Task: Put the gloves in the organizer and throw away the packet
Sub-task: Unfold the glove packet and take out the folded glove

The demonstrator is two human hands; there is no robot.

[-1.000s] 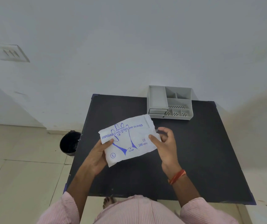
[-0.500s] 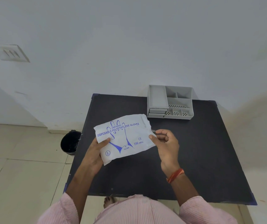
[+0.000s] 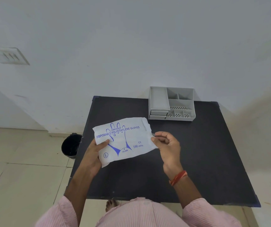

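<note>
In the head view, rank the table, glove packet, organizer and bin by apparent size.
1. Black table
2. Glove packet, though it is held nearer the camera
3. Grey organizer
4. Black bin, partly hidden by the table

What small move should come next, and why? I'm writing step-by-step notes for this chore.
Probably tear the packet open along its right edge. The left hand grips its left side and the right hand pinches the right edge; it looks unopened, held above the table, and the organizer holds no gloves.
</note>
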